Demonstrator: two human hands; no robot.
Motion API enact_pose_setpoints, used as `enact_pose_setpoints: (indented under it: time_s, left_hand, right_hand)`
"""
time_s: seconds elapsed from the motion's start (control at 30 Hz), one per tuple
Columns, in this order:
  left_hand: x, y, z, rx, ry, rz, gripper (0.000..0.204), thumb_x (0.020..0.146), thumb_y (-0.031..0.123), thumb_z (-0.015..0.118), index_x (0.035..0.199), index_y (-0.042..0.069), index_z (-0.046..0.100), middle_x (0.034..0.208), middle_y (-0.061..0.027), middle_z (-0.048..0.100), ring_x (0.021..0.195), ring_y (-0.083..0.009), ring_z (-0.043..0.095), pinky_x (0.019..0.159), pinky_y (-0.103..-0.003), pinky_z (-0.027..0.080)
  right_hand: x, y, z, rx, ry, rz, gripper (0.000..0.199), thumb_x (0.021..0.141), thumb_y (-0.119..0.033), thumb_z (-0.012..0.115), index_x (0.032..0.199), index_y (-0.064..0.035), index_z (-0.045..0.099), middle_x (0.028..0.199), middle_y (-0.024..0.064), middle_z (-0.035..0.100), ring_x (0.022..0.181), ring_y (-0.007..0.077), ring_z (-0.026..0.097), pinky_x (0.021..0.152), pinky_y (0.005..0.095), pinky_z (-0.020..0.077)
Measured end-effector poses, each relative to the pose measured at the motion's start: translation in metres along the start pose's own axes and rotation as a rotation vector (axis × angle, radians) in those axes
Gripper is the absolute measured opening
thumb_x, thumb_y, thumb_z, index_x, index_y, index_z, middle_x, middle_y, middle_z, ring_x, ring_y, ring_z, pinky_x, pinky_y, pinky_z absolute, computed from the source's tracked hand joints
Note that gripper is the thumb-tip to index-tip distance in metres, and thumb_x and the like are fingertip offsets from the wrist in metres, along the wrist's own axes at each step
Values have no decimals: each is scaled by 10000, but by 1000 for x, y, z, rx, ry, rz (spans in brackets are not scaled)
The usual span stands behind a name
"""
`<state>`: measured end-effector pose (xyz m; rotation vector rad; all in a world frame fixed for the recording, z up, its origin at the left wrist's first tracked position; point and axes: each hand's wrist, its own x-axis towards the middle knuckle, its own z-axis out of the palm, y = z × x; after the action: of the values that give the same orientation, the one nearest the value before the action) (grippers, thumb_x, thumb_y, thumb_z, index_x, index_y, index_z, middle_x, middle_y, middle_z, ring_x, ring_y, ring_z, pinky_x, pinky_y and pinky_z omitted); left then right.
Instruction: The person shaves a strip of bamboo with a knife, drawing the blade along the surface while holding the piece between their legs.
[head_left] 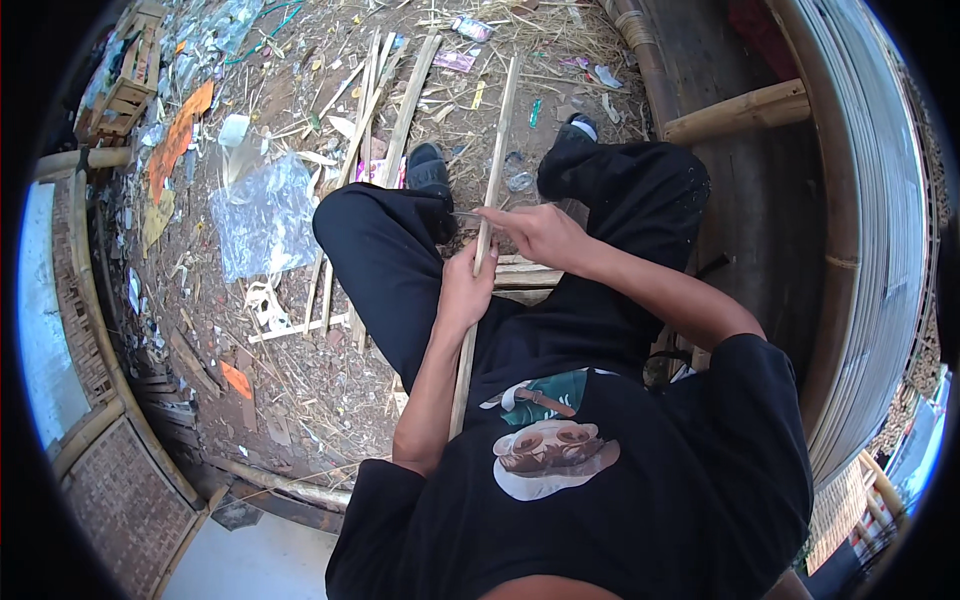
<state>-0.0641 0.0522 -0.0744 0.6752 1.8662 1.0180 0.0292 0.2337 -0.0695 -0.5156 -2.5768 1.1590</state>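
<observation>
I sit with my knees apart, in black trousers and a black printed shirt. My left hand (465,290) is closed around a long thin bamboo strip (497,130) that runs from my lap out over the ground between my feet. My right hand (535,232) grips a small knife (465,215) whose blade lies across the strip just above my left hand. The strip's lower end passes under my left forearm.
Several more bamboo slats (385,110) lie on the littered dirt beyond my left knee, next to a clear plastic sheet (265,215). A thick bamboo bench frame (740,112) and a curved bamboo wall (870,240) stand at my right. A woven panel (120,500) is at lower left.
</observation>
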Motion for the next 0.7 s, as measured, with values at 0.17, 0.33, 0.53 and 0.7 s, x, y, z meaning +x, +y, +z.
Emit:
enact_pose_setpoints:
  time_s: [0.17, 0.33, 0.53, 0.7]
  left_hand:
    - [-1, 21, -2, -213, -102, -111, 219, 1012, 227, 528, 1114, 44, 591, 563, 74, 395, 387, -11, 329, 337, -211, 246]
    - [-2, 39, -10, -467, -156, -258, 208, 1016, 251, 521, 1056, 52, 568, 583, 57, 409, 374, -19, 331, 321, -215, 238]
    - [-8, 39, -18, -522, -198, -239, 250, 1023, 254, 508, 1091, 17, 548, 578, 54, 379, 365, -24, 316, 309, -216, 243]
    - [-1, 42, -17, -594, -242, -231, 260, 1027, 259, 502, 1111, 17, 546, 561, 58, 342, 351, -25, 289, 301, -220, 237]
  right_hand:
    - [6, 14, 1, -5, 65, 74, 420, 861, -20, 561, 1267, -115, 610, 797, 223, 644, 716, 376, 663, 637, 432, 530]
    - [11, 21, -5, 41, 77, -38, 429, 863, -35, 563, 1273, -154, 609, 725, 209, 625, 671, 386, 641, 623, 458, 509]
    - [-1, 5, 5, 109, 140, -110, 480, 843, 29, 584, 1303, -106, 592, 727, 204, 596, 615, 325, 626, 574, 369, 486]
    - [19, 15, -8, -37, 113, -27, 493, 838, 32, 564, 1300, -137, 600, 725, 196, 589, 614, 310, 628, 581, 377, 489]
